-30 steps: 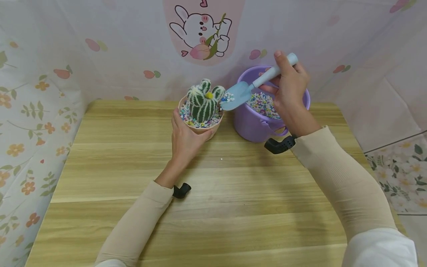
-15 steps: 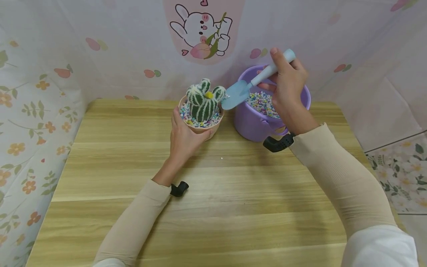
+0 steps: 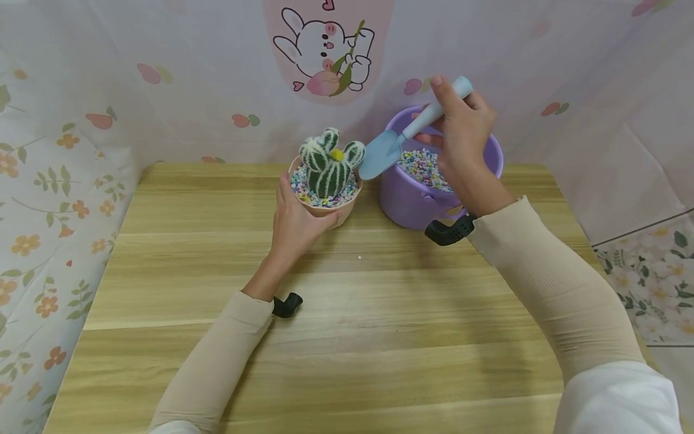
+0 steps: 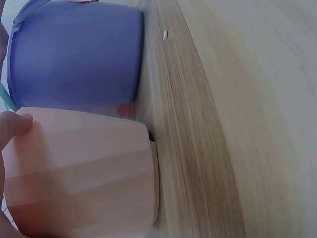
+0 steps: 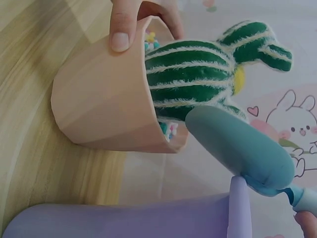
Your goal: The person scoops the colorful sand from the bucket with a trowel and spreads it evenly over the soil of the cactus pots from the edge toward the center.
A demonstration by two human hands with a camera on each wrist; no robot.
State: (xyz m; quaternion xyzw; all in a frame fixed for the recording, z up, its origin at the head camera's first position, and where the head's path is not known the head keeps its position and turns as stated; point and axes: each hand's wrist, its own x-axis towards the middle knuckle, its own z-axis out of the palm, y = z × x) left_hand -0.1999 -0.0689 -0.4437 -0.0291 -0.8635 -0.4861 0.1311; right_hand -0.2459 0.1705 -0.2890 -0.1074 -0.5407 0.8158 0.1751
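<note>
My left hand (image 3: 297,217) grips the near left side of a peach flower pot (image 3: 343,216), thumb along its front. In the pot, a green toy cactus (image 3: 328,172) with white fuzzy stripes and a yellow flower stands upright among multicoloured pebbles (image 3: 309,196). My right hand (image 3: 467,129) holds a light blue hand trowel (image 3: 381,155) by its handle. The trowel's blade tilts down at the pot's right rim, and no pebbles show on it. In the right wrist view the blade (image 5: 242,146) overlaps the cactus's lower side.
A purple bucket (image 3: 403,202) part-filled with coloured pebbles stands right of the pot, beneath my right hand. One small white pebble (image 3: 359,257) lies on the wooden table (image 3: 336,337). A curtain with a bunny print (image 3: 325,54) hangs right behind the table.
The pebbles that lay on the trowel's blade have slid off at the pot's rim. My right hand has shifted slightly left, tilting the trowel. My left hand keeps its hold on the pot.
</note>
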